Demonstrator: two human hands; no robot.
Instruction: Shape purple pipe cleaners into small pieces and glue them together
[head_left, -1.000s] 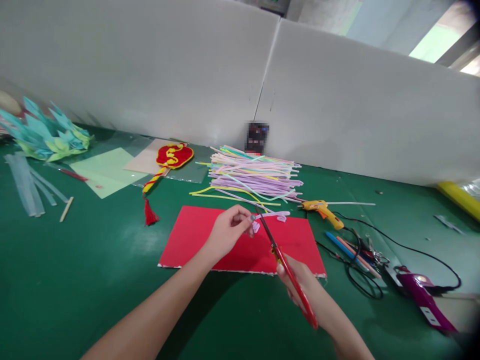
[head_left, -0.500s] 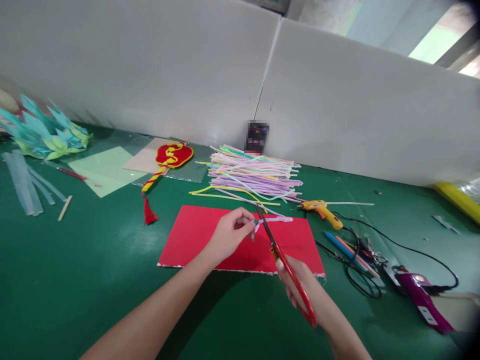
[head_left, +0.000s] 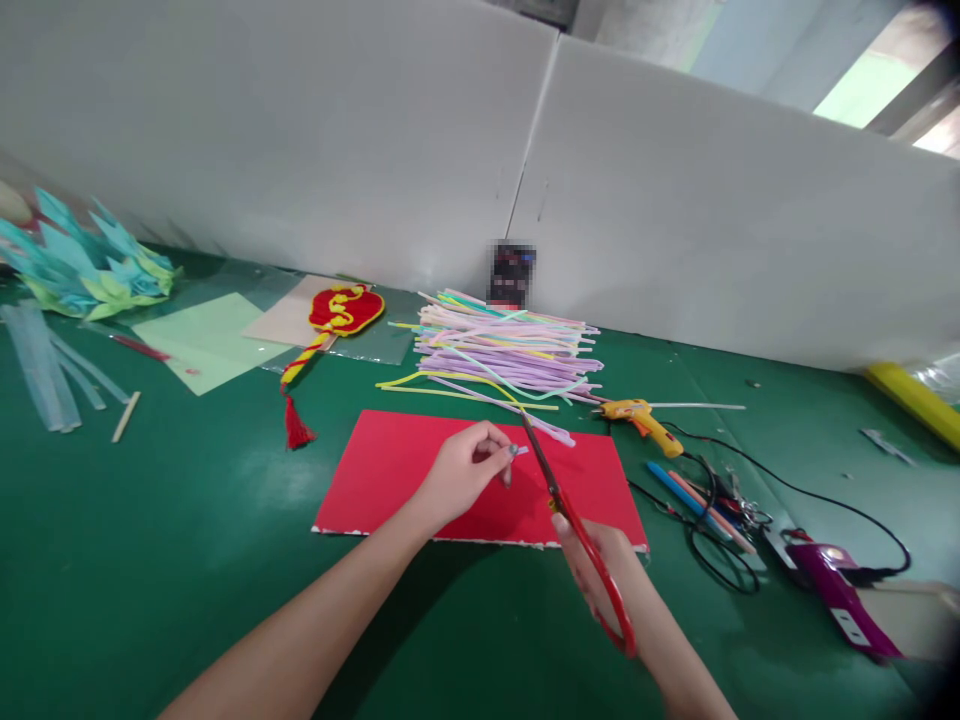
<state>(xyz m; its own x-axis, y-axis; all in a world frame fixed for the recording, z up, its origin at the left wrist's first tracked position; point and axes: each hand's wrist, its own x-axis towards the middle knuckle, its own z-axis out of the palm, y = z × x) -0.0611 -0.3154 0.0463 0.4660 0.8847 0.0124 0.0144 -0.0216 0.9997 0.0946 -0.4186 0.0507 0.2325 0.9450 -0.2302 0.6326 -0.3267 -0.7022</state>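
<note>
My left hand (head_left: 466,472) is closed in a pinch above a red board (head_left: 397,470). A short lavender end of a pipe cleaner (head_left: 523,450) sticks out from its fingertips. In my right hand (head_left: 626,565) is a pair of scissors with red handles (head_left: 609,590). Their blades point away from me, just right of the lavender end and apart from it, and look closed. A folded lavender pipe cleaner piece (head_left: 559,434) lies at the far edge of the board, beside the blade tips.
Behind the board lies a heap of pastel pipe cleaners (head_left: 510,350). A yellow glue gun (head_left: 641,418), a purple corded tool (head_left: 836,590) and black cable are on the right. A red fan-shaped ornament (head_left: 345,310), green paper (head_left: 214,340) and a teal leafy craft (head_left: 90,265) stand left.
The lavender pipe cleaner has been cut: its far part has dropped to the board's far edge, and a short end stays in my left hand. The scissor blades have moved slightly right.
</note>
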